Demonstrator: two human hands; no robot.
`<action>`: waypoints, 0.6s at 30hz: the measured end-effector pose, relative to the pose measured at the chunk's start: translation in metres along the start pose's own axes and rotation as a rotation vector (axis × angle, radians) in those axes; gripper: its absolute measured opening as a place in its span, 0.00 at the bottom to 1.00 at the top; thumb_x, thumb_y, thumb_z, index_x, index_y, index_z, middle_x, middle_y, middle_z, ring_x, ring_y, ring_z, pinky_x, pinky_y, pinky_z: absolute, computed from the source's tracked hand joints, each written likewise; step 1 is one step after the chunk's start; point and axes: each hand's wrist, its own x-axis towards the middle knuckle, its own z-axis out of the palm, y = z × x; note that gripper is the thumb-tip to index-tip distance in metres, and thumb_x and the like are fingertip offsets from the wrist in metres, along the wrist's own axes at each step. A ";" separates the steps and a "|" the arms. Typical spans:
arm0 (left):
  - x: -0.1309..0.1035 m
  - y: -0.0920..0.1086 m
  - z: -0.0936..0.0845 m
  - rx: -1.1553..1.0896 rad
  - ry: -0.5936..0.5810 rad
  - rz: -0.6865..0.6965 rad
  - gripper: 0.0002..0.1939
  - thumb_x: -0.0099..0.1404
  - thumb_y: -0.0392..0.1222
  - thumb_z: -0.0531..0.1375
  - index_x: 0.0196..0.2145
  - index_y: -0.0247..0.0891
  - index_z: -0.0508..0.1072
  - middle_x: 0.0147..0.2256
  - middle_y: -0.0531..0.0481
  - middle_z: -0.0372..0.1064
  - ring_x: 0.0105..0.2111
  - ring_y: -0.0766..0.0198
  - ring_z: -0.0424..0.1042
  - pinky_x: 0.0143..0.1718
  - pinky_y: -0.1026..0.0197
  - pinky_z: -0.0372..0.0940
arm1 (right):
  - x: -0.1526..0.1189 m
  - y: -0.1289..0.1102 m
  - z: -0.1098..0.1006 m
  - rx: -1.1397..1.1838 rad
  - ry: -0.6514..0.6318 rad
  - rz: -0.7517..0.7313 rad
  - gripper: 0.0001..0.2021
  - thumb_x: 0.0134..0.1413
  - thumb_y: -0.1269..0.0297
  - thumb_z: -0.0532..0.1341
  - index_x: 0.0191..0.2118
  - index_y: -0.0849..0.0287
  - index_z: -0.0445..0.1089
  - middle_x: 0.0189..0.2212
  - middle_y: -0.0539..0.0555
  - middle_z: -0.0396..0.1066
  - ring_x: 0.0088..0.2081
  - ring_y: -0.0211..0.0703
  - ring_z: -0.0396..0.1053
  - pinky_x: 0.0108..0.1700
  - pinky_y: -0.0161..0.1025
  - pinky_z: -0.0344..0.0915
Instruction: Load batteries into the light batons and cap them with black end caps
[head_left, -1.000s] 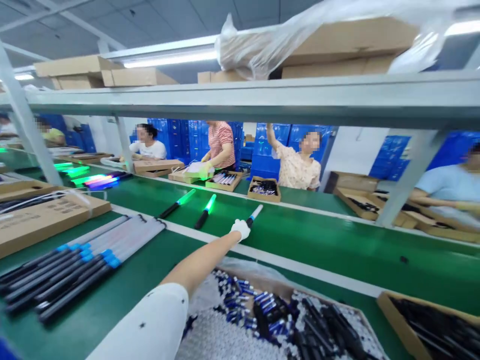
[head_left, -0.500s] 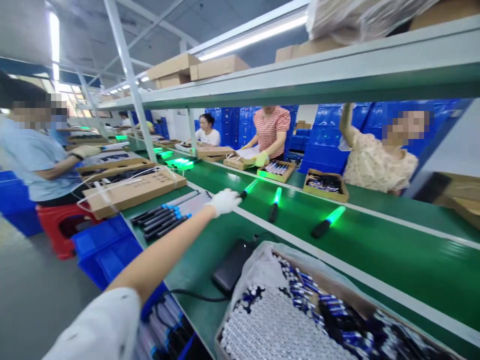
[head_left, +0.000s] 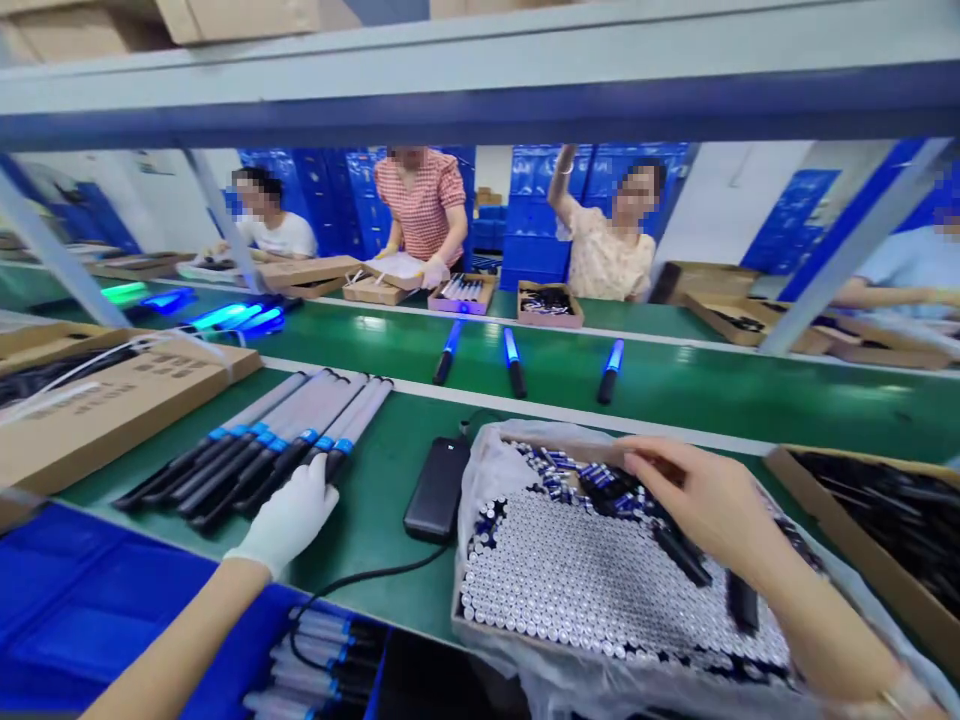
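My left hand [head_left: 292,515], in a white glove, has its fingers closed on the black handle of a light stick [head_left: 352,425] at the right end of a row of unlit sticks [head_left: 262,440]. Bare, my right hand [head_left: 690,495] hovers over the box of batteries [head_left: 592,575], thumb and fingers bent near some loose blue batteries [head_left: 555,475]; whatever is between the fingertips is too small to make out. Black parts [head_left: 682,555] lie in the box below that hand. Beyond, three sticks glow blue on the green belt [head_left: 375,345].
A black power bank [head_left: 437,487] with a cable lies between the sticks and batteries. A cardboard box [head_left: 135,400] is at left, a box of black parts [head_left: 885,520] at right. Overhead runs a shelf [head_left: 480,110]. Several people work across the belt.
The view has swung right. My left hand has come back from the belt to the unlit sticks. My right hand has come into view over the batteries. The lit sticks changed from green to mostly blue.
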 end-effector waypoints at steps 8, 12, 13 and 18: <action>-0.048 0.047 -0.048 -0.954 -0.025 0.082 0.35 0.64 0.55 0.55 0.66 0.45 0.52 0.23 0.56 0.65 0.21 0.63 0.68 0.25 0.64 0.63 | 0.049 0.010 0.076 0.066 -0.453 -0.163 0.06 0.53 0.68 0.64 0.35 0.57 0.80 0.32 0.51 0.78 0.33 0.40 0.76 0.41 0.38 0.72; -0.078 0.106 -0.056 -1.602 -0.256 0.197 0.28 0.65 0.57 0.56 0.58 0.42 0.62 0.20 0.58 0.59 0.18 0.71 0.59 0.19 0.69 0.54 | 0.045 -0.002 0.069 0.053 -0.382 -0.101 0.07 0.55 0.69 0.62 0.31 0.58 0.79 0.30 0.52 0.78 0.31 0.42 0.75 0.39 0.40 0.73; -0.083 0.122 -0.054 -1.736 -0.361 0.187 0.26 0.65 0.59 0.56 0.53 0.40 0.65 0.19 0.58 0.58 0.17 0.72 0.57 0.18 0.70 0.52 | 0.040 -0.007 0.061 0.043 -0.313 -0.075 0.08 0.57 0.68 0.61 0.33 0.58 0.79 0.33 0.53 0.78 0.34 0.44 0.75 0.41 0.43 0.73; -0.095 0.186 -0.033 -2.197 -0.661 0.018 0.26 0.56 0.63 0.63 0.38 0.37 0.66 0.23 0.55 0.63 0.17 0.74 0.58 0.16 0.70 0.54 | -0.012 -0.057 0.024 0.122 0.172 -0.209 0.06 0.58 0.64 0.63 0.38 0.55 0.78 0.38 0.51 0.77 0.40 0.40 0.75 0.45 0.37 0.74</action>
